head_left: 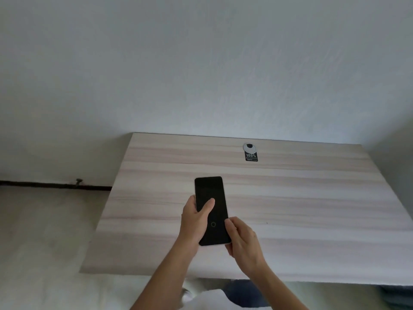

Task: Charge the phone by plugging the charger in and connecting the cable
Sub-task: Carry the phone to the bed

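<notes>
The left hand grips the phone along its left edge, thumb laid across the dark screen; the right hand closes its fingers on the phone's lower right edge. The phone is held screen-up above the wood-grain counter. A round grommet with a black label sits near the counter's far edge, against the white wall.

Two bare forearms, no sleeves, watch or rings, rise from the bottom centre of the frame, ending in the left hand and right hand.
</notes>
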`<state>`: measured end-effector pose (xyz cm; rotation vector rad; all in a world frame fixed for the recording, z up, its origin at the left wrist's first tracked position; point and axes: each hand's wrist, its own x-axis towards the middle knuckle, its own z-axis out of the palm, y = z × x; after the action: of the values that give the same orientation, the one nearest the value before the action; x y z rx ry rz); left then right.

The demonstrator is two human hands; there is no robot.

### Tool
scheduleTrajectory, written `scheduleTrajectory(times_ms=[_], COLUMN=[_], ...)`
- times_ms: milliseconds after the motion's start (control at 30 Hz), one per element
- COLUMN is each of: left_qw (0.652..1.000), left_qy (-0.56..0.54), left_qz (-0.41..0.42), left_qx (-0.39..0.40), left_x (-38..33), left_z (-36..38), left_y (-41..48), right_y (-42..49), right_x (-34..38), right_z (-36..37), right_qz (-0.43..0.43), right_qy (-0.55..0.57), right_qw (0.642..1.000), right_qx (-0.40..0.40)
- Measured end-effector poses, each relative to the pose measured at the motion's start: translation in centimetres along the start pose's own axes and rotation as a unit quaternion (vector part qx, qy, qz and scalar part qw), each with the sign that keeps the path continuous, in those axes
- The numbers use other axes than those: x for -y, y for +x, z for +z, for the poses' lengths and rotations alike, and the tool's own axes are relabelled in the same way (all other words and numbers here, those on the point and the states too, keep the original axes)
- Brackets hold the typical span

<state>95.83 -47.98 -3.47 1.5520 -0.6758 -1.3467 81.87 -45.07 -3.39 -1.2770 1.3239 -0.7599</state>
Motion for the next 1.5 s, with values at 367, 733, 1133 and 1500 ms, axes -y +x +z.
scheduleTrajectory(times_ms=[367, 733, 1133, 1500], left_qw=[0.966, 0.842, 0.728, 0.681], left_qy=[-0.044, -0.155, -0.192, -0.238], left_qz=[0.039, 0.002, -0.031, -0.01], left_qx=[-0.253, -0.518, -0.658, -0.692], left_x=[0.9, 7.6, 12.5, 15.3], left_z=[-3.0, -2.8, -7.8, -24.2], left_y=[-5.7, -17.5, -27.3, -32.0], right_y=[1.3, -4.2, -12.2, -18.4], right_x=[1.1, -1.8, -3.1, -1.2], right_z=[1.7, 3.9, 12.2, 29.6], right_qz=[-0.084, -0.12, -0.18, -0.195], right_qy=[-0.075, -0.137, -0.192, -0.222], right_qw=[0.969, 0.856, 0.745, 0.699], right_qx=[0.222, 0.484, 0.613, 0.652])
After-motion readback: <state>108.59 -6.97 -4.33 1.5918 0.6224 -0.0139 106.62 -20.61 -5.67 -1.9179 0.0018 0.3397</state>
